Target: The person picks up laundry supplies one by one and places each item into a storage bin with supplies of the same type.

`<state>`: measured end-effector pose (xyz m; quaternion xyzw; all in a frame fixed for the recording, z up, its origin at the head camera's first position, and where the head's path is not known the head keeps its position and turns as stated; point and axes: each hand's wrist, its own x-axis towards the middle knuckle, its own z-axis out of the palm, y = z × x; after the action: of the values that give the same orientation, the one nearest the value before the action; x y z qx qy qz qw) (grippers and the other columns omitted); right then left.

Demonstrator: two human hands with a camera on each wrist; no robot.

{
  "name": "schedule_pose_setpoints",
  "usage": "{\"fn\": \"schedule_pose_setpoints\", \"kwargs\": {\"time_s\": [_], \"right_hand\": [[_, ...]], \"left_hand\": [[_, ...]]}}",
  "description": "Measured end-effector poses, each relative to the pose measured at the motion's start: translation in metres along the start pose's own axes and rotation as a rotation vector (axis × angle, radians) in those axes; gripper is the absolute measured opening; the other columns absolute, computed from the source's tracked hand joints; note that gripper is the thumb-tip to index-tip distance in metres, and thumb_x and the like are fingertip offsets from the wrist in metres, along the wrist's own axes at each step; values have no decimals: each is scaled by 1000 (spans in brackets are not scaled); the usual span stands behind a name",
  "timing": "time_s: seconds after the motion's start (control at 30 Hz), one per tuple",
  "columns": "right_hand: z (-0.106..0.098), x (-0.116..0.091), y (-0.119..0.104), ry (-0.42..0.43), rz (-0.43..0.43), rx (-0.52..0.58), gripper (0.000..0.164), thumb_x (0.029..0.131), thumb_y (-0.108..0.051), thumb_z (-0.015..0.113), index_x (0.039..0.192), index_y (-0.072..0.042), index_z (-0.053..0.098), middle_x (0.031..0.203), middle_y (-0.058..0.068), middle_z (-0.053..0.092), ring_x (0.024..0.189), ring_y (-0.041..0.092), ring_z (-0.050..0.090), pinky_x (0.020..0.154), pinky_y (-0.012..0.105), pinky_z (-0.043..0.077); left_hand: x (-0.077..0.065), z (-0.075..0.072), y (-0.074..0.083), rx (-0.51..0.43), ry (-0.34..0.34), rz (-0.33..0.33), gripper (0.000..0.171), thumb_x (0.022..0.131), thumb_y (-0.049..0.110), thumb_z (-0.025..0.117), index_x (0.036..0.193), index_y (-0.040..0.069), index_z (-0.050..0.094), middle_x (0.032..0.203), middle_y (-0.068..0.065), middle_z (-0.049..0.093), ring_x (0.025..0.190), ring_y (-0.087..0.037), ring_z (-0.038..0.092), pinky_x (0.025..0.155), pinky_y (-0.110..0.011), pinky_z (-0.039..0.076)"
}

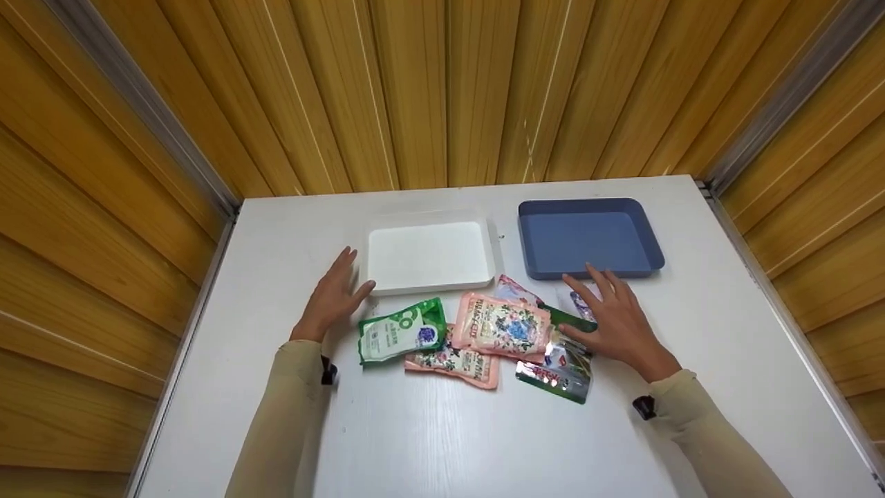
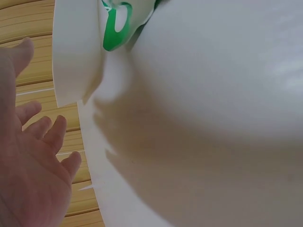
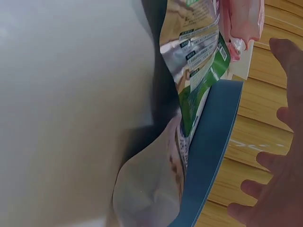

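left grip [image 1: 332,299] and right grip [image 1: 617,325] are holding nothing, while the upper pink pouch [image 1: 503,326], lower centre, is overlapping other pouches [image 1: 553,377] and could be slipping if they're shifting.

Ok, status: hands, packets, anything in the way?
Left hand empty, beside white tray. Right hand empty, at right side of packets. Packets piled outside white tray and blue tray. Possible obstruction: upper pink packet overlapping others.
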<state>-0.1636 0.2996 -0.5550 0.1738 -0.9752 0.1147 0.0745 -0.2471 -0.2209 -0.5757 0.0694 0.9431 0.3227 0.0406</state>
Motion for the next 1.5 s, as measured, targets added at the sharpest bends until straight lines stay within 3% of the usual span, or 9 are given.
{"fn": "schedule_pose_setpoints", "kwargs": {"time_s": [0.23,0.67,1.0,1.5], "right_hand": [[2,8,-15,-53,-22,22,90,85,-66,72,160,-30,38,167,18,25,149,50,26,116,72,24],[10,14,-33,-113,-65,137,91,84,-70,71,161,-36,35,169,12,24,153,45,21,113,75,27],[13,17,-46,-138,-97,164,94,83,-68,74,162,-36,33,169,11,23,153,45,21,114,74,28],[21,19,-59,-139,-183,190,90,81,-67,76,158,-34,42,167,13,28,151,47,25,114,72,30]], "left_hand": [[2,3,-2,1,-31,-4,81,103,47,60,165,13,20,173,-3,13,158,-26,13,128,-48,14],[13,2,2,-6,-65,16,72,107,37,55,165,11,22,173,-4,11,158,-29,12,127,-53,13],[19,3,9,11,-108,-10,75,106,38,56,165,12,20,173,-4,10,159,-26,10,128,-50,5],[14,4,6,-17,-131,-21,88,99,48,66,166,16,18,173,0,6,159,-29,8,128,-51,8]]}}
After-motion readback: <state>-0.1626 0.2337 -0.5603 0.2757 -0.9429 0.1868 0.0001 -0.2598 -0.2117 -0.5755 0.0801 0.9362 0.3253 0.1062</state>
